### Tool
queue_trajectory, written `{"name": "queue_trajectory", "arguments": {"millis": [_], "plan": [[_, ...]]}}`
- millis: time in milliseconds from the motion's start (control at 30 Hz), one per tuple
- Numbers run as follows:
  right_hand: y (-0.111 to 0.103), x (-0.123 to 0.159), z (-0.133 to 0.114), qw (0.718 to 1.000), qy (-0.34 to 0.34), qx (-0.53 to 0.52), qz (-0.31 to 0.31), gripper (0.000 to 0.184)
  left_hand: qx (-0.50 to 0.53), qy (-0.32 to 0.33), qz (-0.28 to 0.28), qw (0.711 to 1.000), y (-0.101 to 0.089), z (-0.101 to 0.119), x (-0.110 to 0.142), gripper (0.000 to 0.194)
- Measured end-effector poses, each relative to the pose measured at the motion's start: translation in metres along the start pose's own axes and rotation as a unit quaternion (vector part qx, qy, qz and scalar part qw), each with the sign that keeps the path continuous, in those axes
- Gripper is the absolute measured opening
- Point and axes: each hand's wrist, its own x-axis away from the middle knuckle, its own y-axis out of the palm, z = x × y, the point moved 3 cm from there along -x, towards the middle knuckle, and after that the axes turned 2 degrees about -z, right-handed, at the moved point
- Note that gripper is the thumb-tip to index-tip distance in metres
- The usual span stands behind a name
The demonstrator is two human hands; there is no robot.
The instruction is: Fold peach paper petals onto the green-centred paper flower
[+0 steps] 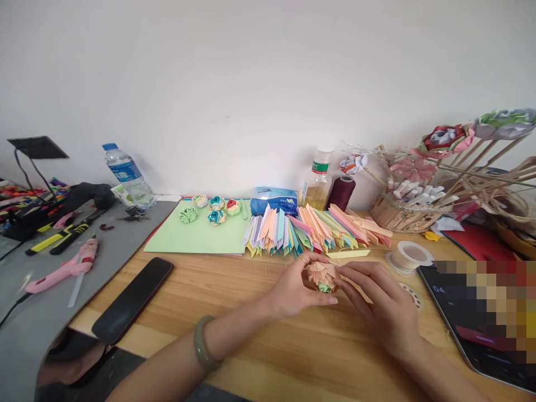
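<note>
A folded paper flower (pixel 323 275), peach with a bit of green at its lower side, is between my two hands above the wooden table. My left hand (pixel 298 290) curls round it from the left, thumb below and fingers behind. From the right, the fingertips of my right hand (pixel 381 301) press on its petals. Just behind lie rows of folded paper strips (pixel 276 231) in peach, lilac, blue, yellow and pink. Several small finished paper flowers (pixel 216 216) rest on a light green paper sheet (pixel 188 240) at the back left.
A black phone (pixel 133 298) lies left of my forearm, and a tablet (pixel 469 329) at the right. The pink glue gun (pixel 69 268) and a water bottle (pixel 129 176) are on the grey mat. A thread spool (pixel 409 257) and a basket (pixel 404 215) stand back right.
</note>
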Motion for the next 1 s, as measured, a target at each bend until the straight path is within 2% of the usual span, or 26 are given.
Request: {"name": "queue_trajectory", "arguments": {"millis": [167, 367, 600, 767, 1000], "plan": [[0.001, 0.001, -0.002, 0.999, -0.023, 0.025, -0.006, 0.021, 0.003, 0.004, 0.008, 1.000, 0.002, 0.001, 0.001, 0.055], [0.001, 0.000, -0.005, 1.000, -0.022, -0.013, -0.008, 0.028, -0.008, 0.000, 0.017, 1.000, 0.002, 0.002, 0.001, 0.056], [0.005, -0.001, 0.000, 0.993, 0.090, -0.072, 0.004, 0.017, -0.009, 0.000, 0.031, 0.999, 0.002, 0.004, 0.001, 0.056], [0.010, -0.001, 0.003, 0.978, 0.143, -0.147, -0.041, 0.011, -0.015, 0.001, 0.028, 0.999, 0.002, 0.003, 0.001, 0.054], [0.011, -0.003, 0.006, 0.961, 0.204, -0.179, -0.051, 0.018, 0.047, -0.019, 0.000, 0.999, 0.004, 0.001, 0.001, 0.062]]}}
